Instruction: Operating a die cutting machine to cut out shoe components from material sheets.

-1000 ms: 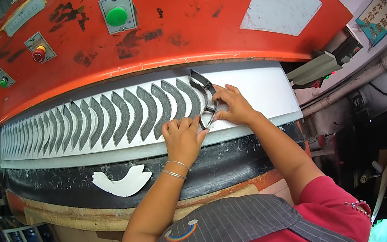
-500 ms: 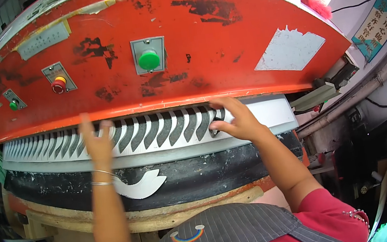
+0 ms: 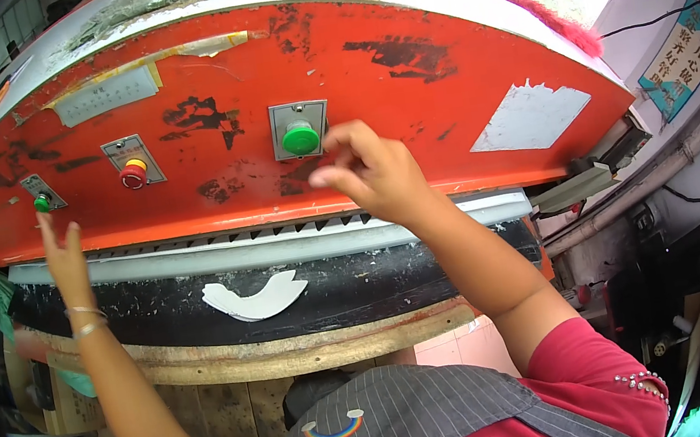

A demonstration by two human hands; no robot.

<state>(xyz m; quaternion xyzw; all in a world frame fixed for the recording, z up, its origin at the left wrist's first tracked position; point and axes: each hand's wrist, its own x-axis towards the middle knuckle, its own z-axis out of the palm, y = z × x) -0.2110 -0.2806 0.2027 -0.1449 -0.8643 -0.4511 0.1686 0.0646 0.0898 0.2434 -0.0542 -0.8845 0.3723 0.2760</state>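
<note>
My left hand [image 3: 68, 265], fingers stretched upward, is just below a small green push button [image 3: 42, 204] at the left of the orange-red machine front [image 3: 226, 196]. A fingertip is close under that button; whether it touches I cannot tell. My right hand [image 3: 377, 170] is raised beside the large green button [image 3: 301, 141], its thumb and fingers bent but apart, holding nothing. Beneath the machine front lies a pale board [image 3: 283, 248], its striped part mostly hidden with only dark tips showing. A curved white cut piece [image 3: 262, 304] rests on the black ledge [image 3: 360, 293] before it.
A red and yellow stop knob [image 3: 133, 174] sits between the two green buttons. A wooden rail [image 3: 298, 356] runs along the near edge. Pink fuzzy material [image 3: 531, 7] lies on the machine top, and a pipe [image 3: 623, 191] passes at the right.
Both hands have left the striped board and moved up to the buttons, the left one also leftward. The board has slid farther under the machine front, hiding most of its stripes.
</note>
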